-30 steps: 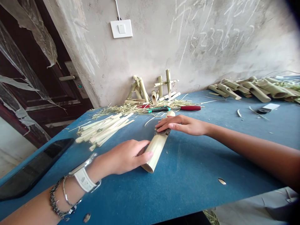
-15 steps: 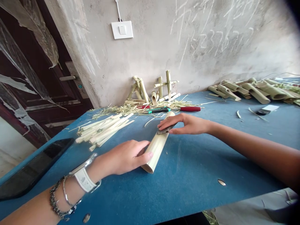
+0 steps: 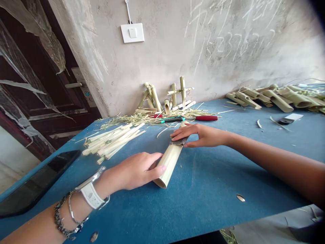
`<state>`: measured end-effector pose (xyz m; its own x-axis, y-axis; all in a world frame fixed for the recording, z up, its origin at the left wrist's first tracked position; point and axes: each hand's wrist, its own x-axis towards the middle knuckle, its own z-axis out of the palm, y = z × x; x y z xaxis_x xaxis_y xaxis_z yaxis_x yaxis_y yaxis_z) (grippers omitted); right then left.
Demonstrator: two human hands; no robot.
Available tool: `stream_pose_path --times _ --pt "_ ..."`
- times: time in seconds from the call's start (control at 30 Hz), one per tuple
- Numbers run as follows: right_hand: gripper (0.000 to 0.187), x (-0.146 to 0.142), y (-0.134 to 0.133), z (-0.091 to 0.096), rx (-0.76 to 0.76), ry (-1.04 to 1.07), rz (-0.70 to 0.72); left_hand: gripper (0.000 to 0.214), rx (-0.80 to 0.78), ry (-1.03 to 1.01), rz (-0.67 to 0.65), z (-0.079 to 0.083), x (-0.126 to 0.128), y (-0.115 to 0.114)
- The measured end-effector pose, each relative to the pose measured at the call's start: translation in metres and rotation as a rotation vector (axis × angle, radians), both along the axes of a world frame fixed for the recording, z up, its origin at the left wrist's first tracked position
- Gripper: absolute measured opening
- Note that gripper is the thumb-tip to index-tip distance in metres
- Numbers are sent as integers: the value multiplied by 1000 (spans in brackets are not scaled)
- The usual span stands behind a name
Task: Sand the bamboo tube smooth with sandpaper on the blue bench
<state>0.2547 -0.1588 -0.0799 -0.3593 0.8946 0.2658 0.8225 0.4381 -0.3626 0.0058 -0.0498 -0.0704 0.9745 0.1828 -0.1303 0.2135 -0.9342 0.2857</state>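
A pale bamboo tube (image 3: 169, 162) lies slantwise on the blue table, its open end toward me. Gripping its near end is my left hand (image 3: 141, 169), thumb on top and fingers along the far side. Toward the far end, my right hand (image 3: 194, 134) presses a dark grey piece of sandpaper (image 3: 178, 141) over the top of the tube. The sandpaper curves round the bamboo under my fingers. Left of the tube sits a bundle of thin split bamboo strips (image 3: 114, 140).
Behind the tube lie a black-and-green cutter (image 3: 171, 119), a red handle (image 3: 207, 118) and shavings (image 3: 122, 118). Small bamboo structures (image 3: 181, 91) lean by the wall. Cut bamboo pieces (image 3: 276, 98) are piled at right. A black phone (image 3: 38, 181) lies at the left edge.
My right hand and the sandpaper have shifted very slightly, and the sandpaper now wraps more squarely across the tube. My left hand and the bamboo tube stay in place.
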Motion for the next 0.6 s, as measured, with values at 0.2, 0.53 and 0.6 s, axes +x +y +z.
stream_pose_path --times 0.2,0.53,0.6 --pt "34 9 2 -4 66 -74 -84 47 -9 -6 0 0 0 0" --pt "38 1 1 -1 -22 66 60 48 -18 2 -6 2 1 -2" --pt "38 4 2 0 -25 78 49 47 -18 -1 -3 2 1 -2"
